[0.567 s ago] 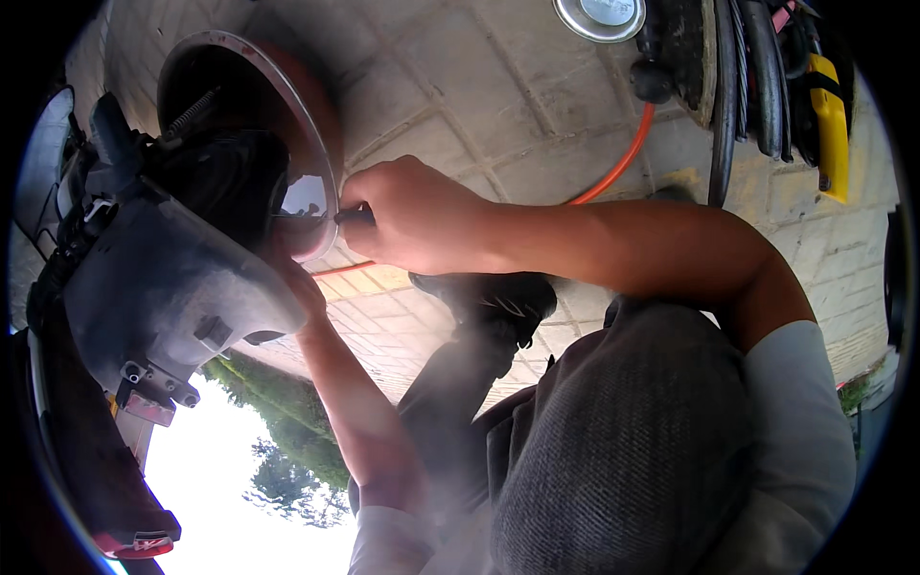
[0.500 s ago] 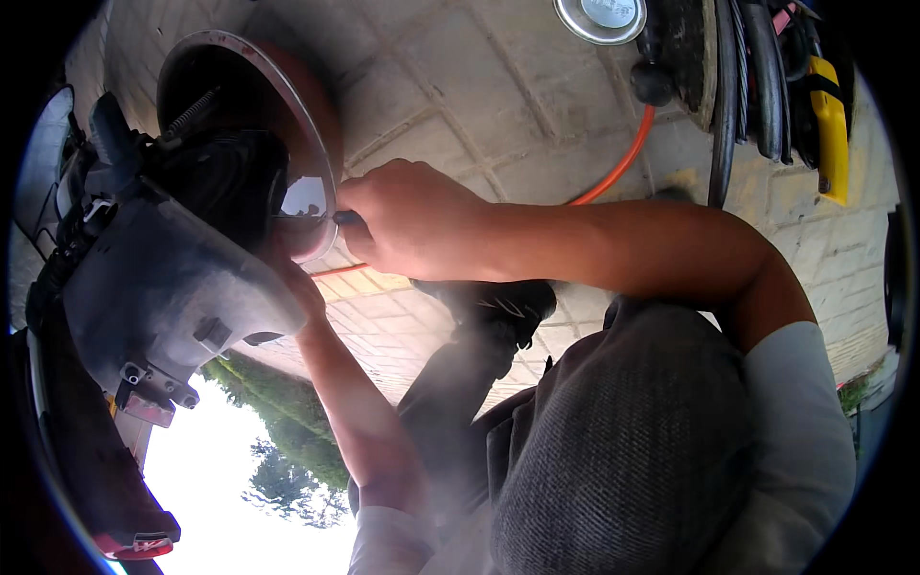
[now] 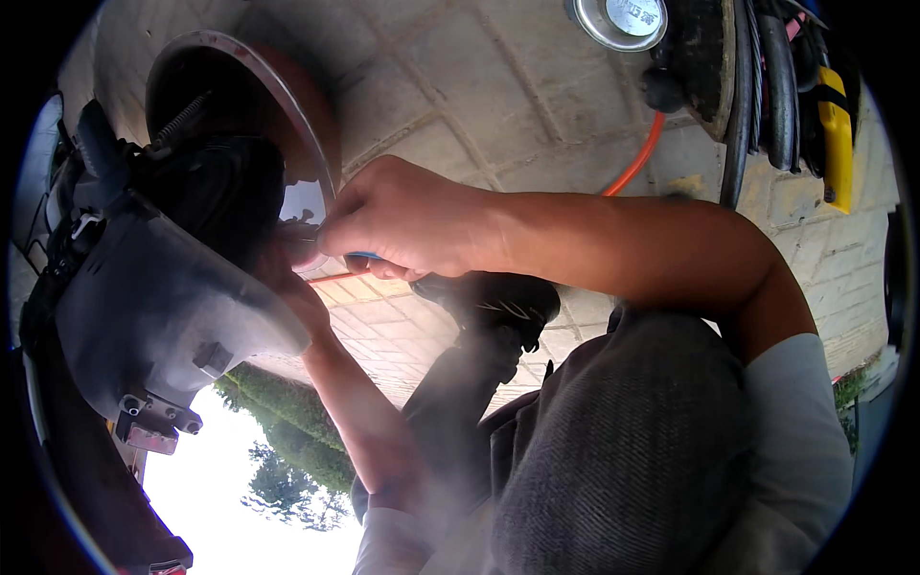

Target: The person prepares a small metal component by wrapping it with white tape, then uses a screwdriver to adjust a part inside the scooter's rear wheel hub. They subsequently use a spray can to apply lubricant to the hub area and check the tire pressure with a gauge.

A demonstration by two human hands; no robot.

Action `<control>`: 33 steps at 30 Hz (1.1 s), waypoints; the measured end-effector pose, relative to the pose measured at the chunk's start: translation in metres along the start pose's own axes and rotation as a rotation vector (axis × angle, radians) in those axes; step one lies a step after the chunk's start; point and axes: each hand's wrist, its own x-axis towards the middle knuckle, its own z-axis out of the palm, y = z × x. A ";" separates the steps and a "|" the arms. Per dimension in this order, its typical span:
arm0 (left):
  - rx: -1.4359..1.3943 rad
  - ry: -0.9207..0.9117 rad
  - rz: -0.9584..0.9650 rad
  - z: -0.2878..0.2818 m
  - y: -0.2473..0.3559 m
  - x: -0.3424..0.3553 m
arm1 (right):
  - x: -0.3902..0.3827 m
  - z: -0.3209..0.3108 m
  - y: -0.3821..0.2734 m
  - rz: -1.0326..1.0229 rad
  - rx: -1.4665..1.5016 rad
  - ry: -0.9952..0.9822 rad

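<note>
While a broad, curved grey plastic panel hangs at my left beside a round, dark-red basin, my left hand reaches under, its fingers too hidden to tell their spread; my right hand curls shut, pinching a slim blue-handled tool near the rim.

Pale paving slabs are covering the ground. At the top right, a round silvery container is sitting near a dark ball-shaped piece, and from just below that an orange hose is curving downward to the left. Farther right, a yellow object with a black band is showing beside dark, tube-like lengths. At the lower left, green shrubs are standing against glaring white sky.
</note>
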 end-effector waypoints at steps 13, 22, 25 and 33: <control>-0.147 0.059 0.016 0.000 -0.001 0.001 | 0.004 0.005 0.027 -0.676 -1.450 0.259; 0.002 0.013 -0.012 -0.007 -0.002 -0.004 | 0.024 0.009 0.008 -0.371 -0.851 0.200; -0.031 0.006 0.053 -0.009 -0.006 -0.004 | 0.044 0.013 0.012 -0.394 -0.823 0.194; 0.617 0.058 0.506 -0.017 -0.015 -0.002 | 0.044 0.014 0.005 -0.344 -0.934 0.203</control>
